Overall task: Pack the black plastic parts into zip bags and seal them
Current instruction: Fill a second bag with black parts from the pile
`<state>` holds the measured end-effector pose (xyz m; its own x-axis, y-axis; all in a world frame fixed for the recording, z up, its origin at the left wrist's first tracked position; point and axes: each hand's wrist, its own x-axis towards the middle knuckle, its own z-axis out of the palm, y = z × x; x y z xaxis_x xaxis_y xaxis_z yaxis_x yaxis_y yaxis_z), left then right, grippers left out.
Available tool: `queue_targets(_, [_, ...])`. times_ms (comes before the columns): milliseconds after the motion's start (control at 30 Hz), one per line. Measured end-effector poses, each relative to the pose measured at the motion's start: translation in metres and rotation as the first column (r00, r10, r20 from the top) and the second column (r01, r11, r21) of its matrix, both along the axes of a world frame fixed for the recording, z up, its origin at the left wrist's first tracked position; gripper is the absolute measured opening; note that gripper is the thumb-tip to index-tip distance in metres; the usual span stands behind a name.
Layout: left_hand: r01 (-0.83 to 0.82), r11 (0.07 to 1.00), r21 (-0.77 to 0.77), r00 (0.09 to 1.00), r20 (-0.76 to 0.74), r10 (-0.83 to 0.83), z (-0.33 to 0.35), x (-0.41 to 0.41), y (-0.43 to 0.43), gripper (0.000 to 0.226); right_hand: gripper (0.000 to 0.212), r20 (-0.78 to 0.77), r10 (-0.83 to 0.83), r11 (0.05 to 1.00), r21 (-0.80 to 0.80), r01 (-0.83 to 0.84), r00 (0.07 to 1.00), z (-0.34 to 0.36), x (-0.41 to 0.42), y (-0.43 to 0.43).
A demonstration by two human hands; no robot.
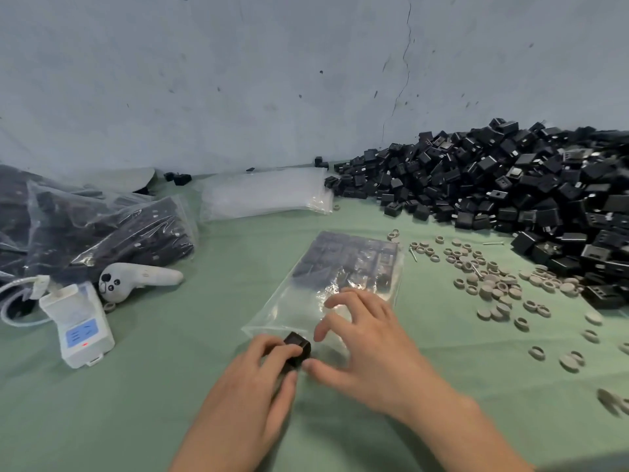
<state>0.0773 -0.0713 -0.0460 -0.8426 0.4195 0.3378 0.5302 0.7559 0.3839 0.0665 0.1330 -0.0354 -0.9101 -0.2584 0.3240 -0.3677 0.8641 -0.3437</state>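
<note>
Pinching black part (pixel 297 349) at zip bag (pixel 340 274) near edge, left hand (pixel 252 379); right hand (pixel 371 338) fingers spread (atop bag); cloth (pixel 163 396) alongside.

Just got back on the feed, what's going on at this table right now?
A person is packing by hand. The left hand pinches one black part at the mouth of a zip bag, while the right hand rests spread on its near end. The bag is partly filled and not yet sealed. A loose pile of parts waits at right; filled bags sit at left.
</note>
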Motion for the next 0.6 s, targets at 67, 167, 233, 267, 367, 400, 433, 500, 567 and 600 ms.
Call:
queue_targets(67, [0.003, 1.0, 0.021, 1.0, 0.007, -0.003, 0.002, -0.001, -0.001, 0.023, 0.04, 0.057, -0.029, 0.995, 0.094, 0.024, 0.998, -0.003, -0.004, 0.001])
queue_targets(167, [-0.022, 0.999, 0.03, 1.0, 0.008, 0.022, 0.007, 0.0, 0.004, 0.016, 0.03, 0.03, -0.075, 0.982, 0.174, 0.069, 0.997, -0.001, -0.005, 0.001])
queue_targets(233, [-0.045, 0.998, 0.043, 0.999, 0.011, 0.044, 0.007, 0.0, 0.008, 0.015, 0.02, -0.039, -0.119, 0.971, 0.203, 0.125, 0.992, -0.001, -0.002, -0.001])
queue_targets(267, [-0.041, 0.998, 0.04, 0.999, 0.016, 0.041, 0.008, 0.0, 0.01, 0.015, 0.014, -0.083, -0.148, 0.967, 0.197, 0.162, 0.986, -0.001, 0.0, -0.002])
queue_targets(367, [-0.006, 1.0, 0.015, 0.999, 0.041, 0.005, 0.007, 0.001, 0.013, 0.019, 0.012, -0.174, -0.186, 0.972, 0.113, 0.207, 0.967, -0.003, 0.003, -0.005])
queue_targets(400, [0.005, 1.0, 0.014, 0.999, 0.046, -0.005, 0.006, 0.001, 0.013, 0.021, 0.011, -0.193, -0.18, 0.977, 0.076, 0.198, 0.965, -0.004, 0.003, -0.005])
queue_targets(433, [0.017, 1.0, 0.009, 0.998, 0.055, -0.018, 0.007, 0.001, 0.013, 0.023, 0.009, -0.199, -0.174, 0.983, 0.022, 0.182, 0.964, -0.003, 0.004, -0.007])
queue_targets(500, [0.064, 0.998, -0.016, 0.996, 0.058, -0.063, 0.007, 0.001, 0.014, 0.028, 0.006, -0.209, -0.168, 0.982, -0.124, 0.145, 0.963, -0.002, 0.007, -0.009])
queue_targets(567, [0.115, 0.992, -0.044, 0.991, 0.067, -0.111, 0.009, -0.001, 0.018, 0.029, 0.005, -0.23, -0.172, 0.958, -0.266, 0.108, 0.958, 0.001, 0.009, -0.011])
queue_targets(600, [0.135, 0.989, -0.052, 0.989, 0.07, -0.131, 0.011, -0.004, 0.023, 0.028, 0.007, -0.235, -0.168, 0.944, -0.318, 0.088, 0.957, 0.003, 0.01, -0.012])
